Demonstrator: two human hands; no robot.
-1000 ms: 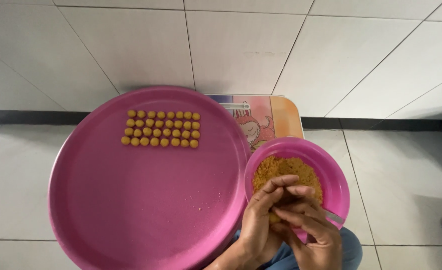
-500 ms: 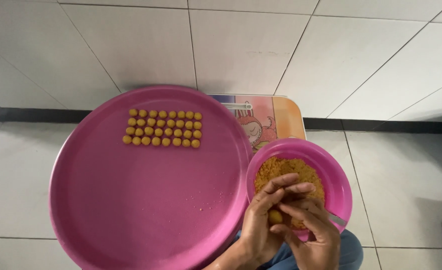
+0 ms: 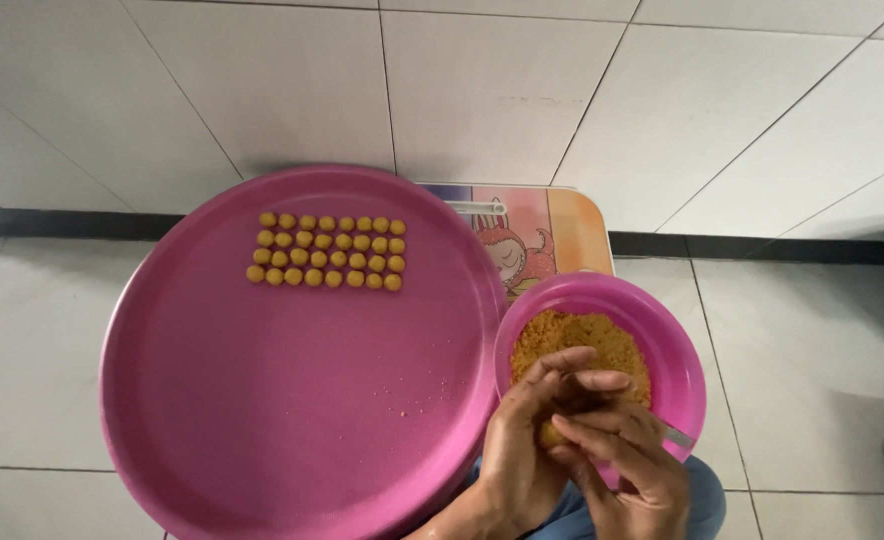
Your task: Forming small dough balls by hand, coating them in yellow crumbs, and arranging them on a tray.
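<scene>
A large pink round tray [image 3: 262, 400] carries several small yellow dough balls [image 3: 327, 250] set in neat rows near its far side. To its right stands a smaller pink bowl [image 3: 677, 350] filled with crumbly orange-yellow mixture [image 3: 572, 335]. My left hand [image 3: 527, 450] and my right hand [image 3: 627, 465] are pressed together over the bowl's near side, fingers curled around a small lump of the mixture [image 3: 552, 435] that barely shows between the palms.
Tray and bowl rest on a small table with a cartoon picture on its top [image 3: 537, 235]. White floor tiles [image 3: 762, 130] and a dark strip [image 3: 42, 222] surround it. A metal spoon handle [image 3: 678, 437] pokes out by the bowl's rim. My blue-trousered knee [image 3: 707, 495] lies below.
Both hands stay clasped over the bowl; the fingers have shifted slightly around the lump between them. Tray and rows of balls are unchanged.
</scene>
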